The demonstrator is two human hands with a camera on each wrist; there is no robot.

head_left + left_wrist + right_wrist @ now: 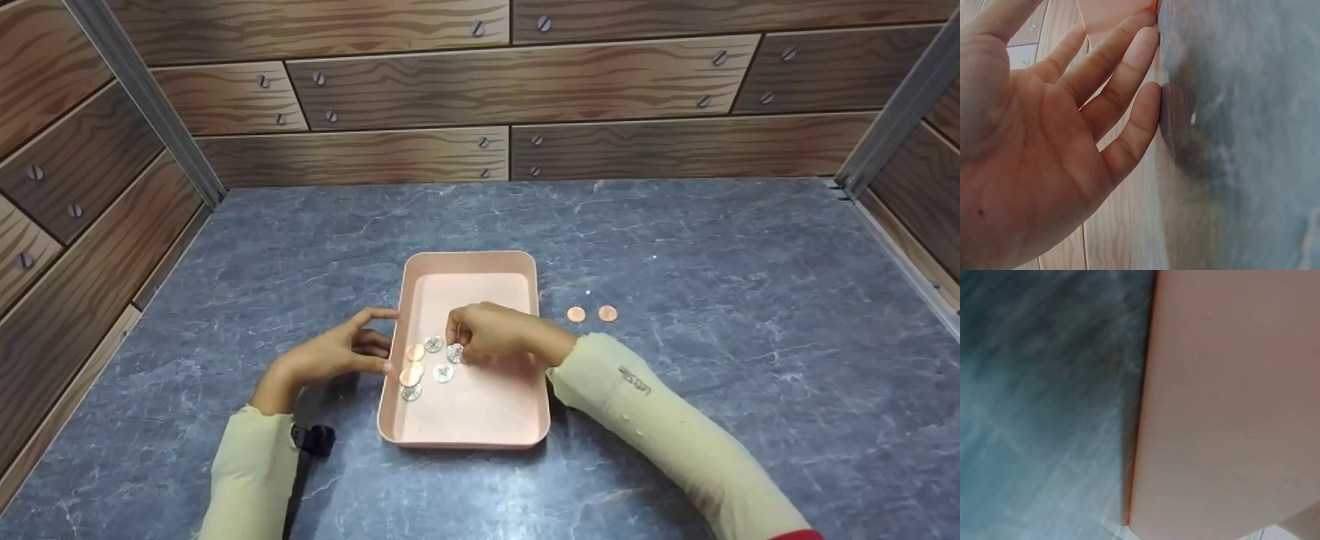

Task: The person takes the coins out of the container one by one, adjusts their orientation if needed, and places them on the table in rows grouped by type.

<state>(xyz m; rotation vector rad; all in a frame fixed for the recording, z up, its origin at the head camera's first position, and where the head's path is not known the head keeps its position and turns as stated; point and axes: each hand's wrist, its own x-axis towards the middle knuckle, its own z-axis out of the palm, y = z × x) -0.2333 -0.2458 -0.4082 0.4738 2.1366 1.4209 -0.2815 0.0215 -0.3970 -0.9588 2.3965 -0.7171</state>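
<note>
A shallow pink tray lies on the table, with several silver and copper coins in its left half. My right hand reaches over the tray's right wall, its thumb and curled index finger pinching a silver coin. Other silver coins and copper coins lie beside it. My left hand is at the tray's left wall, thumb and index fingertip at the rim. In the left wrist view, that hand's fingers are extended loosely against the tabletop. Only the tray's outer wall fills the right wrist view, which hides the right fingertips.
Two copper coins, one nearer and one farther right, lie on the grey marbled table beside the tray. Wood-patterned panels enclose the back and sides. A black wristband shows at the left cuff.
</note>
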